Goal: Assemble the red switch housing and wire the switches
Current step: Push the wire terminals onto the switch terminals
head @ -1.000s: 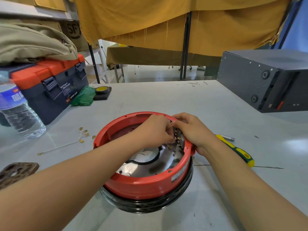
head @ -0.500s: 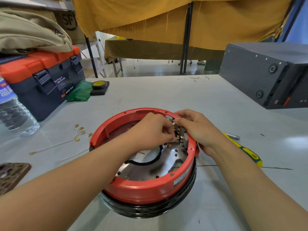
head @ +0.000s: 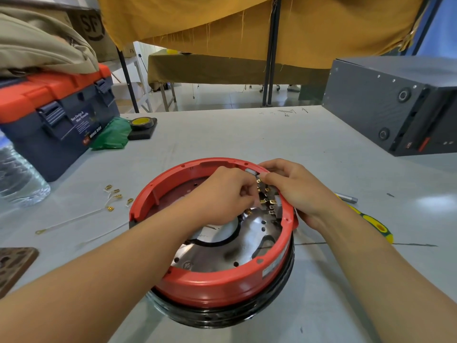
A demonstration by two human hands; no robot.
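The round red switch housing point(head: 212, 285) sits on a black ring in front of me, open side up, with a shiny metal plate point(head: 249, 241) inside. A block of switches with brass terminals point(head: 268, 200) is mounted against the housing's inner right wall. My left hand point(head: 227, 194) reaches inside with curled fingers pinching something small at the terminals; what it holds is hidden. My right hand point(head: 296, 189) lies over the right rim, its fingertips pinching at the top of the switch block. Loose white wires with brass connectors point(head: 115, 195) lie on the table to the left.
A yellow-green screwdriver point(head: 371, 219) lies right of the housing, partly under my right forearm. A blue and orange toolbox point(head: 59, 115) and a water bottle point(head: 19, 179) stand at the left, a dark grey case point(head: 395, 105) at the back right, and a brown plate point(head: 12, 266) at the left edge.
The camera has tilted and drifted a little. Both hands stay at the switch block, their fingers shifting slightly along the terminals.
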